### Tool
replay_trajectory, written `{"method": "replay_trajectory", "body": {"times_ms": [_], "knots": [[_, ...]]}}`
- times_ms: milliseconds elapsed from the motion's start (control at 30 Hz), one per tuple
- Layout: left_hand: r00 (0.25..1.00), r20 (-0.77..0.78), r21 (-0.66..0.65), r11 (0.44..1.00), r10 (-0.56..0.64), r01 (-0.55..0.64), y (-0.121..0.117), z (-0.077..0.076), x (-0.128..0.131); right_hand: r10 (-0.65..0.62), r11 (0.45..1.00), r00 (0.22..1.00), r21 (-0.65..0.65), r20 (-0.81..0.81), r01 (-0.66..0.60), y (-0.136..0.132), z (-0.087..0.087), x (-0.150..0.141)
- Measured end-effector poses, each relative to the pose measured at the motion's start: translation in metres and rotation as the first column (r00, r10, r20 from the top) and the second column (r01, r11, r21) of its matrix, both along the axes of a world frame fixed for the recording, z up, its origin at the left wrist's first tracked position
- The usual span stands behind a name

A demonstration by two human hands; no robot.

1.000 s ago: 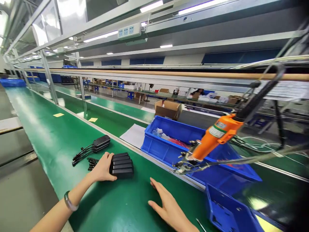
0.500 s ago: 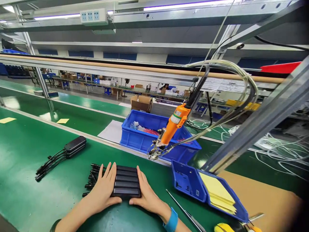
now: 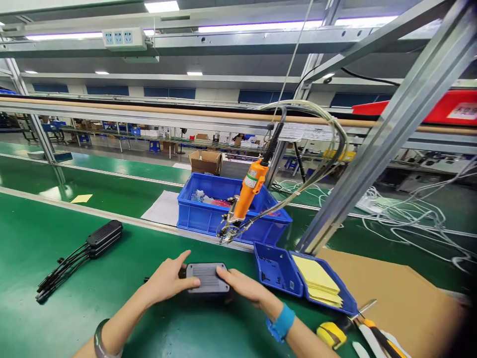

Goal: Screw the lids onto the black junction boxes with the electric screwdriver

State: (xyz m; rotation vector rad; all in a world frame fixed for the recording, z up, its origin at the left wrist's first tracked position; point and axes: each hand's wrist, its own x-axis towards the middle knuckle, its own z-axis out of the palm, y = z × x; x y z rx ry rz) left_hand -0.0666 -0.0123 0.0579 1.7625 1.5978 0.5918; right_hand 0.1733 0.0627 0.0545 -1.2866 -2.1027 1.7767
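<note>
Green belt surface [image 3: 55, 238] — runs the full width of the bench, glossy under the strip lights. Cardboard sheet [image 3: 402, 298], brown, lying flat at the right end. Large blue bin [image 3: 208, 219] behind the metal rail, holding bagged parts; small blue bin [image 3: 294, 278] just right of the hands, with a stack of yellow sheets [image 3: 316, 281] inside. Orange electric screwdriver [image 3: 248, 191], hanging tilted on its cable above the large bin (tip pointing down toward the rail). Black ribbed units with leads [image 3: 99, 236], stacked, well apart to the left. Black ribbed module [image 3: 206, 278] — on the belt, centre, held between both hands. Left hand [image 3: 167, 281]: thumb across its left end, fingers curled against that side, index raised. Right hand [image 3: 244, 286]: fingers laid on its right edge, gripping lightly. Yellow tape measure [image 3: 330, 334], lower right.
</note>
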Motion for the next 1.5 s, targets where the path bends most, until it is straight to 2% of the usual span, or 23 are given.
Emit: {"method": "replay_trajectory", "body": {"times_ms": [67, 100, 167, 233, 267, 333, 400, 433, 467, 600, 700, 800, 933, 1000, 1067, 1167, 1333, 1500], "knots": [[0.996, 0.056, 0.131, 0.989, -0.073, 0.065, 0.009, 0.007, 0.011, -0.010, 0.999, 0.998, -0.044, 0.066, 0.013, 0.011, 0.010, 0.008], [0.992, 0.044, 0.208, 0.972, -0.120, 0.109, 0.013, 0.009, 0.017, -0.023, 0.999, 0.996, -0.026, 0.090, 0.026, 0.016, 0.013, 0.012], [0.984, -0.036, 0.298, 0.938, -0.175, 0.177, 0.017, 0.007, 0.029, -0.070, 0.994, 0.993, 0.092, 0.100, 0.060, 0.024, 0.019, 0.019], [0.978, -0.124, 0.301, 0.933, -0.165, 0.196, 0.017, 0.003, 0.036, -0.160, 0.949, 0.987, 0.280, 0.033, 0.144, 0.031, 0.027, 0.024], [0.975, -0.159, 0.297, 0.934, -0.157, 0.199, 0.016, 0.001, 0.038, -0.225, 0.900, 0.974, 0.376, -0.035, 0.222, 0.035, 0.033, 0.025], [0.965, -0.205, 0.282, 0.934, -0.164, 0.219, 0.013, -0.002, 0.037, -0.372, 0.732, 0.898, 0.520, -0.237, 0.440, 0.045, 0.047, 0.026], [0.956, -0.222, 0.256, 0.935, -0.190, 0.245, 0.010, -0.004, 0.034, -0.441, 0.543, 0.774, 0.552, -0.454, 0.633, 0.060, 0.063, 0.024], [0.954, -0.224, 0.242, 0.937, -0.200, 0.253, 0.009, -0.004, 0.032, -0.427, 0.496, 0.728, 0.534, -0.537, 0.685, 0.069, 0.070, 0.022], [0.953, -0.225, 0.231, 0.939, -0.204, 0.255, 0.008, -0.005, 0.031, -0.390, 0.498, 0.703, 0.505, -0.595, 0.704, 0.079, 0.076, 0.020], [0.954, -0.232, 0.226, 0.943, -0.190, 0.243, 0.006, -0.005, 0.031, -0.232, 0.700, 0.681, 0.366, -0.695, 0.613, 0.112, 0.090, 0.004], [0.949, -0.262, 0.240, 0.941, -0.175, 0.239, 0.005, -0.006, 0.034, -0.221, 0.752, 0.609, 0.265, -0.761, 0.604, 0.114, 0.095, -0.010], [0.940, -0.305, 0.268, 0.934, -0.152, 0.238, 0.002, -0.006, 0.037, -0.242, 0.747, 0.526, 0.189, -0.815, 0.637, 0.098, 0.107, -0.019], [0.931, -0.347, 0.320, 0.918, -0.117, 0.234, -0.001, -0.006, 0.040, -0.250, 0.692, 0.401, 0.128, -0.881, 0.711, 0.068, 0.141, -0.019], [0.929, -0.351, 0.331, 0.913, -0.114, 0.237, -0.002, -0.006, 0.040, -0.262, 0.672, 0.404, 0.135, -0.876, 0.728, 0.055, 0.158, -0.018], [0.930, -0.351, 0.335, 0.912, -0.114, 0.238, -0.002, -0.006, 0.041, -0.279, 0.660, 0.428, 0.152, -0.859, 0.736, 0.046, 0.167, -0.018], [0.930, -0.348, 0.334, 0.911, -0.120, 0.242, -0.002, -0.008, 0.040, -0.290, 0.650, 0.452, 0.173, -0.844, 0.740, 0.041, 0.165, -0.020], [0.928, -0.349, 0.334, 0.909, -0.127, 0.250, -0.003, -0.008, 0.041, -0.296, 0.679, 0.445, 0.141, -0.845, 0.720, 0.041, 0.147, -0.022], [0.928, -0.350, 0.333, 0.909, -0.126, 0.249, -0.003, -0.007, 0.041, -0.289, 0.651, 0.455, 0.176, -0.842, 0.739, 0.038, 0.137, -0.023]]}}
